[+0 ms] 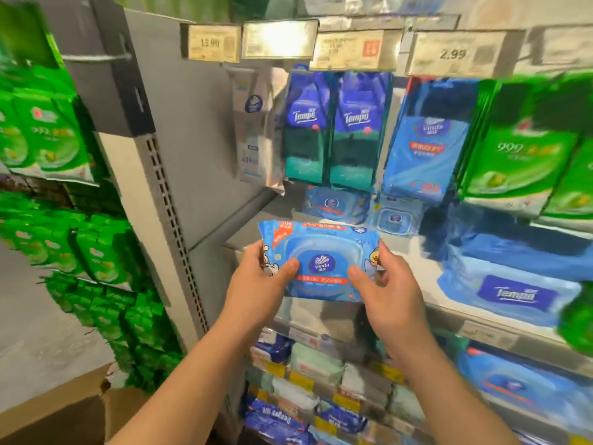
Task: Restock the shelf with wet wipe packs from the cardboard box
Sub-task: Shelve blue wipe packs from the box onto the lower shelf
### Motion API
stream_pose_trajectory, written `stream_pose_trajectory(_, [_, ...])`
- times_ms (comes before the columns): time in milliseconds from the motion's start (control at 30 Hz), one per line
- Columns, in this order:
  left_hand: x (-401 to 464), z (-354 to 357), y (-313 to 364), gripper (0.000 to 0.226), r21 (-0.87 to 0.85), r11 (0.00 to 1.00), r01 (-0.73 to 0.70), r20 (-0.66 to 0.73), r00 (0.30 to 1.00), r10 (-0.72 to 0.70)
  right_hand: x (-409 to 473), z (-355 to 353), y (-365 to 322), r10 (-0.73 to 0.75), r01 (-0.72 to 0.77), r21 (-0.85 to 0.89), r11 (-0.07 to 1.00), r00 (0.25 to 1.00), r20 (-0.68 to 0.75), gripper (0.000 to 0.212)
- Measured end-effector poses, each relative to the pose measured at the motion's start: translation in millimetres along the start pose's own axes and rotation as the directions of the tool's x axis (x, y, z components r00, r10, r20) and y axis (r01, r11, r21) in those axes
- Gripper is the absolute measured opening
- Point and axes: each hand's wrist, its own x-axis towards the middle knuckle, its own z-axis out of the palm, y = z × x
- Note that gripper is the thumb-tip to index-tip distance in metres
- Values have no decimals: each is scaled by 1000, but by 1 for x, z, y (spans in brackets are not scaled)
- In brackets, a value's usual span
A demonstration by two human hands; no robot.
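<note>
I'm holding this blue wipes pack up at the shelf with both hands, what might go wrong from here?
1. The Vinda pack is held only at its ends, by the left hand and right hand; it may sag or slip when one lets go.
2. The hanging Tempo packs droop over the open shelf spot; pushing in might knock them.
3. The print faces away, so it may land backwards.

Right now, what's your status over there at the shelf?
Both hands, left and right, grip one blue Vinda wet wipe pack. Held before the shelf, not yet placed. Nothing in the way.
</note>
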Motion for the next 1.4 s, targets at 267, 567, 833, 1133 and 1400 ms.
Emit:
stream_pose_trajectory(267, [65,11,-4,26,106,992,-75,81,994,66,41,-1,15,13,-13,-158,987,1000,3,40])
stream_pose_trajectory(567, [155,15,-22,37,154,986,-59,148,988,36,106,31,32,104,-109,-176,978,994,-35,41])
stream_pose_trajectory(833, [218,28,-42,37,250,962,-107,310,950,25,134,47,71,161,-173,-201,964,984,-75,33])
stream_pose_trajectory(1133, [252,45,-44,44,269,953,-139,359,933,34,172,55,87,165,-175,-307,936,985,-59,52])
stream_pose_trajectory(1400, [271,66,-56,29,204,967,-152,356,932,71,184,68,96,128,-190,-360,913,974,-189,13])
